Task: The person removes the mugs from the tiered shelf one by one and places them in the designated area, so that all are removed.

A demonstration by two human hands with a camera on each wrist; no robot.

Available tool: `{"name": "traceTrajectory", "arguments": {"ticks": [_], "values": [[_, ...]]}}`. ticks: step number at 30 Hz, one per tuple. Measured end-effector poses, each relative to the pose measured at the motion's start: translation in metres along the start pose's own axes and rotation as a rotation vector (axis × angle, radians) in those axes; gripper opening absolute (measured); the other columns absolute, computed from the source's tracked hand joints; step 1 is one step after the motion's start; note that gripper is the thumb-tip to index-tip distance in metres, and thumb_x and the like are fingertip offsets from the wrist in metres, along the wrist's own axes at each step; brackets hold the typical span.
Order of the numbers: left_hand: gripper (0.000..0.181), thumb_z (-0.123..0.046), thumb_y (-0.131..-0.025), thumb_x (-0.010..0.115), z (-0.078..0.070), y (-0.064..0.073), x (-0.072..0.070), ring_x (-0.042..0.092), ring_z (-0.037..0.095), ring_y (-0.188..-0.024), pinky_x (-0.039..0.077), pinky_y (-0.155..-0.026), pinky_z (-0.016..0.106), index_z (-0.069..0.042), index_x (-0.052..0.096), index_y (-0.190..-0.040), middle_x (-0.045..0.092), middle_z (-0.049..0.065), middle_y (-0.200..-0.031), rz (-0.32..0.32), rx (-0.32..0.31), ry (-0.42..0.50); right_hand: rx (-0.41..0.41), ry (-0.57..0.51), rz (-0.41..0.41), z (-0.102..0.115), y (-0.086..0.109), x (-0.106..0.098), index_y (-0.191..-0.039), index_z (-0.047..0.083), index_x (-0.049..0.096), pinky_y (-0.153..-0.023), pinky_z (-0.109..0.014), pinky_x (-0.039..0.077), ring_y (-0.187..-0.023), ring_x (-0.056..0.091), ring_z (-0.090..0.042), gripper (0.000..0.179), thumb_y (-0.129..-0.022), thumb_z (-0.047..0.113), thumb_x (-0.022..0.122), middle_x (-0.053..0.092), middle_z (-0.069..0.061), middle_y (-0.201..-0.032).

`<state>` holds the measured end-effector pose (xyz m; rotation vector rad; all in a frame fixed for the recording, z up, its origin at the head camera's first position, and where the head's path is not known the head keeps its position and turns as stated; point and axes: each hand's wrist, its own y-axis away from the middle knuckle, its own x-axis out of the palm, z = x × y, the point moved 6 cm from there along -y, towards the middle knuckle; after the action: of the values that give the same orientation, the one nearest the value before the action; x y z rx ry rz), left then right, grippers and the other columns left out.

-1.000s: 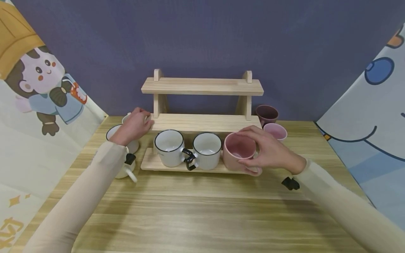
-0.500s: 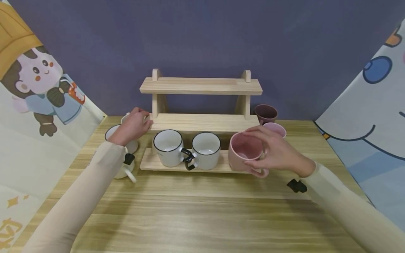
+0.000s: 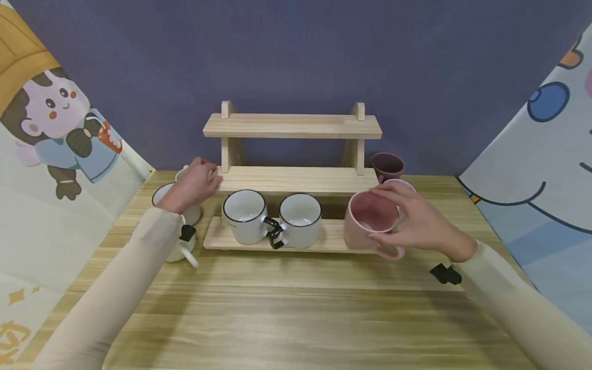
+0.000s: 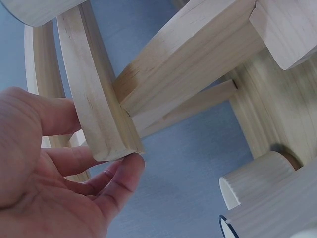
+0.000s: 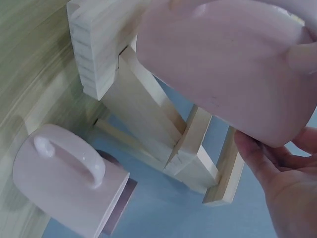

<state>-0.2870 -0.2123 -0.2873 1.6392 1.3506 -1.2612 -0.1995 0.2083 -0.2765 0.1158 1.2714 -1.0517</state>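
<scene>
Pinching pink mug (image 3: 364,226), R hand (image 3: 416,220) part-hides paler mug (image 5: 64,178); L hand (image 3: 195,184) grips shelf (image 3: 298,180).

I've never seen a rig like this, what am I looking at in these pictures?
There's no machine: a person works with a bare left hand and right hand. The wide picture looks down from the head; each close one is taken from a wrist. A wooden rack stands on the table, with two white mugs on its bottom shelf and more mugs to either side. The right hand holds a pink mug near its rim; the left grips the end of the middle shelf.
</scene>
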Motion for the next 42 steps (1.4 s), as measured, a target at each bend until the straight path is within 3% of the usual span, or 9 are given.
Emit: {"name": "traceTrajectory", "arguments": {"ticks": [9,16,22,28,31,35,42], "values": [[0.042,-0.015,-0.098,0.048,-0.001,0.001,-0.001,0.036,0.045,-0.119,0.034,-0.098,0.054,0.018,0.049,-0.123,0.044,0.034,-0.125,-0.004,0.004,0.002,0.062,0.006,0.006,-0.007,0.010,-0.010,-0.122,0.006,0.061,-0.086,-0.043,0.044,-0.112,0.050,-0.019,0.080,-0.054,0.034,0.092,0.051,0.000,-0.128],[0.041,-0.015,-0.097,0.048,-0.001,0.001,-0.001,0.037,0.044,-0.119,0.034,-0.097,0.054,0.018,0.050,-0.122,0.045,0.033,-0.125,-0.008,0.004,-0.005,0.056,0.068,-0.011,-0.010,0.019,-0.019,-0.127,0.012,0.060,-0.089,-0.023,0.038,-0.118,0.047,-0.018,0.083,-0.053,0.032,0.092,0.050,0.001,-0.131],[0.041,-0.015,-0.097,0.048,-0.001,0.000,-0.001,0.037,0.044,-0.119,0.034,-0.098,0.053,0.018,0.051,-0.122,0.046,0.033,-0.124,-0.020,0.006,-0.010,0.115,0.105,-0.019,-0.015,0.033,-0.028,-0.124,0.009,0.061,-0.076,-0.033,0.042,-0.109,0.050,-0.018,0.081,-0.052,0.028,0.093,0.053,0.000,-0.125],[0.041,-0.015,-0.097,0.049,0.000,0.000,-0.002,0.037,0.044,-0.119,0.033,-0.099,0.054,0.018,0.050,-0.122,0.046,0.034,-0.124,-0.020,0.001,-0.009,0.110,0.153,-0.037,-0.019,0.047,-0.033,-0.122,0.007,0.063,-0.070,-0.023,0.040,-0.099,0.053,-0.016,0.081,-0.050,0.027,0.093,0.055,0.001,-0.118],[0.041,-0.015,-0.097,0.049,0.001,0.000,-0.001,0.037,0.044,-0.119,0.033,-0.099,0.054,0.018,0.051,-0.121,0.046,0.034,-0.124,-0.020,0.004,-0.012,0.119,0.175,-0.047,-0.022,0.053,-0.034,-0.120,0.006,0.064,-0.066,-0.026,0.040,-0.094,0.054,-0.016,0.079,-0.050,0.029,0.092,0.057,0.001,-0.114],[0.040,-0.015,-0.097,0.048,0.000,0.001,-0.001,0.036,0.044,-0.120,0.033,-0.099,0.053,0.017,0.052,-0.120,0.047,0.034,-0.124,-0.017,0.005,-0.011,0.152,0.182,-0.040,-0.030,0.061,-0.033,-0.120,0.005,0.064,-0.066,-0.038,0.041,-0.097,0.052,-0.021,0.080,-0.051,0.031,0.092,0.056,-0.001,-0.114],[0.040,-0.015,-0.097,0.049,-0.001,0.001,-0.001,0.037,0.045,-0.119,0.033,-0.098,0.054,0.018,0.052,-0.120,0.045,0.034,-0.124,-0.015,0.003,-0.005,0.206,0.172,-0.027,-0.045,0.072,-0.031,-0.120,0.003,0.063,-0.072,-0.042,0.039,-0.104,0.051,-0.027,0.080,-0.052,0.032,0.092,0.056,-0.006,-0.118]]}}
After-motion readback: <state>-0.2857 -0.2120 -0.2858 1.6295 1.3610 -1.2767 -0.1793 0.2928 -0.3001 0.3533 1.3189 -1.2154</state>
